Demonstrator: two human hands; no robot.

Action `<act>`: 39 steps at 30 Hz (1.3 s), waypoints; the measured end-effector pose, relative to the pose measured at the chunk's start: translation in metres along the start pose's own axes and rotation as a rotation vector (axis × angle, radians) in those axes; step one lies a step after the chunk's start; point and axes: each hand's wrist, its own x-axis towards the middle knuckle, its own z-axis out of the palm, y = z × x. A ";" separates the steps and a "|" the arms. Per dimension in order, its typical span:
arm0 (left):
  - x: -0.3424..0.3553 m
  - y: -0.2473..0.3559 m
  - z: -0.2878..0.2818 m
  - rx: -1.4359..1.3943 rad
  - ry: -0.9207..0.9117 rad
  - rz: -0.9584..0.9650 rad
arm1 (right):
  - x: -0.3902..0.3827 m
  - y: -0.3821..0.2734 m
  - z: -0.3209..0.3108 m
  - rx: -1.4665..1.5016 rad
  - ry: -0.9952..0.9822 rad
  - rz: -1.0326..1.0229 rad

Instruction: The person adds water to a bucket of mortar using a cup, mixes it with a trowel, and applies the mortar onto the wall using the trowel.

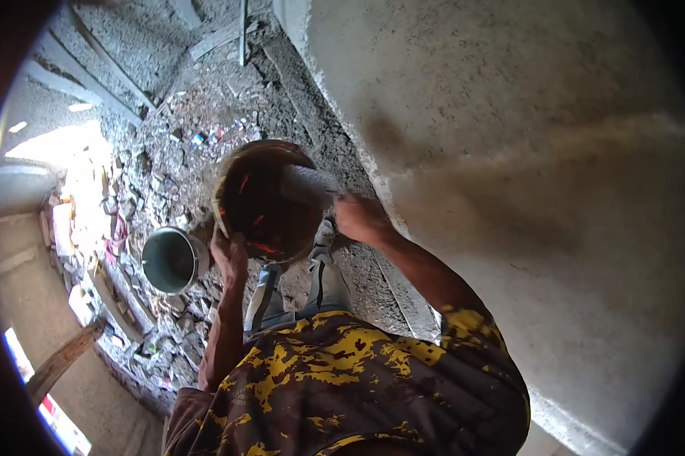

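A round dark basin (259,216) with red streaks inside is held up in front of my legs, tilted. My left hand (229,251) grips its rim at the lower left. A grey metal blade, apparently a trowel (306,184), reaches into the upper right of the basin, slightly blurred. My right hand (358,216) is closed on the trowel's handle, just beside the basin's right side. A grey bucket (171,258) stands on the ground just left of my left hand, with no contents that I can make out.
Rubble (156,186) covers the ground around me. A broad plastered concrete surface (540,91) fills the right, with a rough edge running past my right hand. A wooden post (63,363) juts in at lower left. A thin pipe (243,34) lies at the top.
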 end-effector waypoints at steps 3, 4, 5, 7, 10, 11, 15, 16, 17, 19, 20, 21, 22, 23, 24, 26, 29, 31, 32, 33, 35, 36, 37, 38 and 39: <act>-0.002 0.003 0.031 0.115 -0.086 0.164 | 0.052 -0.025 0.051 -0.075 -0.118 0.174; -0.008 0.006 0.045 0.196 -0.055 0.223 | 0.053 -0.031 0.071 -0.159 0.056 0.068; -0.011 0.012 0.053 0.222 -0.110 0.320 | 0.054 -0.030 0.088 -0.260 0.228 -0.022; -0.018 0.029 0.049 0.260 -0.199 0.409 | 0.055 -0.032 0.111 0.009 0.280 -0.069; -0.003 0.020 0.007 0.173 -0.224 0.527 | 0.058 -0.056 0.154 0.169 0.212 -0.198; -0.003 0.021 -0.013 0.124 -0.177 0.407 | 0.055 -0.075 0.161 0.134 0.164 -0.237; -0.008 0.021 -0.079 -0.362 -0.139 0.040 | 0.034 -0.156 0.076 0.244 0.028 -0.075; -0.008 0.016 -0.095 -0.254 -0.111 0.027 | 0.033 -0.164 0.066 0.209 0.037 -0.053; -0.013 0.011 -0.109 -0.289 -0.112 -0.056 | 0.029 -0.171 0.058 0.207 0.031 -0.056; -0.021 -0.008 -0.132 -0.356 0.050 -0.118 | 0.020 -0.187 0.041 -0.466 0.493 -0.477; -0.024 -0.024 -0.145 -0.359 0.107 -0.164 | 0.024 -0.203 0.009 0.377 0.133 -0.195; -0.030 -0.024 -0.150 -0.375 0.191 -0.173 | 0.025 -0.205 -0.003 0.474 0.066 -0.248; -0.039 -0.027 -0.157 -0.390 0.282 -0.183 | 0.025 -0.205 -0.010 0.572 -0.008 -0.306; -0.046 -0.050 -0.173 -0.386 0.317 -0.212 | 0.024 -0.201 -0.021 0.582 -0.018 -0.315; -0.051 -0.047 -0.173 -0.365 0.365 -0.204 | 0.024 -0.190 -0.036 0.820 -0.279 -0.298; -0.058 -0.128 -0.226 -0.152 0.450 -0.199 | 0.037 -0.133 -0.014 1.380 -0.709 -0.316; -0.062 -0.118 -0.221 0.168 0.395 -0.176 | 0.066 0.053 -0.028 0.197 0.123 -0.701; -0.063 -0.111 -0.210 0.268 0.420 -0.141 | 0.055 0.105 -0.130 0.717 0.308 0.267; -0.059 -0.099 -0.198 0.169 0.431 -0.165 | 0.041 0.094 -0.190 0.885 0.589 0.556; -0.056 -0.086 -0.181 0.063 0.445 -0.206 | 0.026 0.093 -0.243 0.565 0.597 0.438; -0.069 -0.091 -0.185 -0.170 0.436 -0.255 | -0.023 0.031 -0.317 0.639 0.751 0.256; -0.055 -0.086 -0.168 -0.168 0.400 -0.137 | -0.033 0.015 -0.320 0.641 0.776 0.252; -0.041 -0.081 -0.150 -0.113 0.376 -0.076 | -0.036 -0.004 -0.318 0.641 0.829 0.240; -0.040 -0.075 -0.133 -0.053 0.353 -0.027 | -0.044 -0.022 -0.308 0.642 0.871 0.235; -0.034 -0.053 -0.112 -0.194 0.278 -0.011 | -0.048 -0.029 -0.290 0.411 0.712 0.450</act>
